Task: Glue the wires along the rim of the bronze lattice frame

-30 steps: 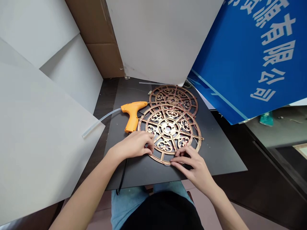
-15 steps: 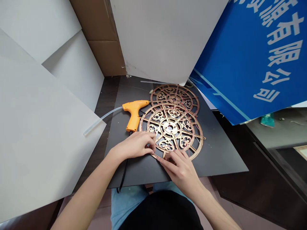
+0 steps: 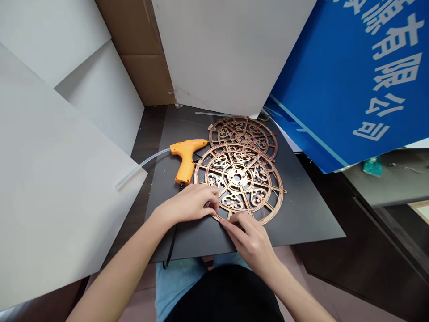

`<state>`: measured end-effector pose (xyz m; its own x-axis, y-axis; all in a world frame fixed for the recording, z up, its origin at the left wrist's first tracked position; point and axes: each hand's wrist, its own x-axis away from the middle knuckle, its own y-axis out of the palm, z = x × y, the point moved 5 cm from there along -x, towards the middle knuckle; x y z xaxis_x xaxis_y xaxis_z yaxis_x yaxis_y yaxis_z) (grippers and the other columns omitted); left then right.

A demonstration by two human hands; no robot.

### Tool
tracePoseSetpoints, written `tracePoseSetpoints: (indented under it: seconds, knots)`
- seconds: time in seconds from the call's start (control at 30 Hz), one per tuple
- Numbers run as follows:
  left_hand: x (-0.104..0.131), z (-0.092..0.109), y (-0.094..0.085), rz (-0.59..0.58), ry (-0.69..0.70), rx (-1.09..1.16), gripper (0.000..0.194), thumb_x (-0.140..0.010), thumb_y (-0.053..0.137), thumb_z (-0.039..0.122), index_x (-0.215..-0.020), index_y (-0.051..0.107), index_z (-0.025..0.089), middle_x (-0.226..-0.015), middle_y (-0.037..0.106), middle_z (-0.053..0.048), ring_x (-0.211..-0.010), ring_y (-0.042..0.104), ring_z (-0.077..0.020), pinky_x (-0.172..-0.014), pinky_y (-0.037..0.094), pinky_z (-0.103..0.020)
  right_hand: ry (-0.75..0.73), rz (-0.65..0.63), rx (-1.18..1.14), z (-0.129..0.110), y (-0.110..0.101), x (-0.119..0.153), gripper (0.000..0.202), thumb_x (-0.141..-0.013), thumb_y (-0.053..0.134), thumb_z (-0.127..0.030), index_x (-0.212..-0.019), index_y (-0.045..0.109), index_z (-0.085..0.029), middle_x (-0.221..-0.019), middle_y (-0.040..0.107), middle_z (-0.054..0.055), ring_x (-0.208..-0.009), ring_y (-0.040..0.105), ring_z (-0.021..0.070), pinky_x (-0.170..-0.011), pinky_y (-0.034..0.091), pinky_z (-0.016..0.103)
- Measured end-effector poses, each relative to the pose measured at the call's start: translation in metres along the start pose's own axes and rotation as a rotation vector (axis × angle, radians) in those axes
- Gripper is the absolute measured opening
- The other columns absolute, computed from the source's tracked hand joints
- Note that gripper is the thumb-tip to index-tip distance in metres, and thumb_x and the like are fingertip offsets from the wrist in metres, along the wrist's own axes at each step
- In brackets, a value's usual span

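A round openwork wooden disc (image 3: 237, 177) with thin reddish wires lies on the dark board, overlapping a similar disc (image 3: 245, 137) behind it. My left hand (image 3: 197, 201) has curled fingers at the disc's lower left rim, pinched on something I cannot make out. Just to its right, my right hand (image 3: 246, 230) is at the front rim, its thumb and index finger near the edge; whatever lies between them is hidden. An orange glue gun (image 3: 186, 158) rests left of the discs, a clear glue stick (image 3: 129, 176) sticking out of its back.
The dark board (image 3: 308, 214) carries everything. White panels (image 3: 60, 170) stand at the left, with another white panel (image 3: 228, 53) behind. A blue sign (image 3: 342, 89) leans at the right. The gun's black cable (image 3: 172, 246) hangs over the front edge.
The whole view has shifted slightly. Both hands stay at the same part of the rim, with only a tiny change in the fingers.
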<state>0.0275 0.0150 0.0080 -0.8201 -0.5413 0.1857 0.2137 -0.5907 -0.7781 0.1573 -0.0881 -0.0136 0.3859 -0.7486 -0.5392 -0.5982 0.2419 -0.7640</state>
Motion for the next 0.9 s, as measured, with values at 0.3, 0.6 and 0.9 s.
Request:
tracePoseSetpoints:
  seconds: [0.3, 0.6, 0.9]
  knots:
    - [-0.002, 0.009, 0.005, 0.004, -0.025, -0.009, 0.009, -0.083, 0.068, 0.020, -0.076, 0.070, 0.023, -0.085, 0.064, 0.005, -0.080, 0.057, -0.0130, -0.070, 0.035, -0.027, 0.009, 0.017, 0.003, -0.001, 0.000, -0.002, 0.024, -0.090, 0.058, -0.005, -0.111, 0.068, -0.012, -0.080, 0.062, 0.007, -0.072, 0.053, 0.0156, -0.063, 0.046, 0.028]
    - [-0.001, 0.002, 0.007, 0.020, -0.057, 0.023, 0.009, -0.084, 0.067, 0.022, -0.076, 0.072, 0.025, -0.086, 0.066, 0.004, -0.085, 0.058, -0.0149, -0.074, 0.036, -0.028, 0.192, -0.039, -0.198, 0.028, -0.039, 0.013, 0.028, -0.088, 0.064, -0.010, -0.113, 0.069, -0.021, -0.093, 0.062, 0.008, -0.085, 0.056, 0.0180, -0.073, 0.050, 0.035]
    - [-0.002, 0.000, 0.007, 0.013, -0.060, 0.078, 0.010, -0.084, 0.068, 0.023, -0.075, 0.071, 0.025, -0.086, 0.065, 0.005, -0.084, 0.058, -0.0139, -0.071, 0.035, -0.026, 0.269, -0.176, -0.183, 0.053, -0.051, 0.009, 0.009, -0.088, 0.067, -0.019, -0.089, 0.074, -0.024, -0.080, 0.062, 0.003, -0.077, 0.055, 0.0164, -0.070, 0.043, 0.034]
